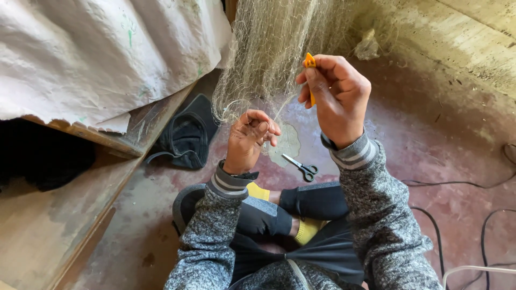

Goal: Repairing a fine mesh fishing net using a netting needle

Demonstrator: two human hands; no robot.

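A fine, pale fishing net (274, 48) hangs down from the top centre of the frame, its lower edge gathered just above the middle. The left hand (248, 140), a little left of centre, is curled with its fingers closed around a bunch of the net's lowest strands, palm turned up toward the camera. The right hand (336, 99), higher and just right of centre, pinches a small orange netting needle (310, 70) between thumb and fingertips, the needle upright and pressed against the mesh; a thin pale thread runs down from it toward the left hand. Both arms wear grey knitted sleeves with striped cuffs. Below the hands, the person's crossed legs in dark trousers and yellow socks (307, 230) fill the lower centre. On the reddish concrete floor (462, 129), between the two forearms, a pair of scissors (302, 167) with black handles lies apart from both hands. A black bag (188, 134) sits on the floor left of centre, beside a wooden bench (64, 215) draped with a crumpled white sheet (102, 53) in the upper left. Dark cables (457, 183) cross the floor on the right.
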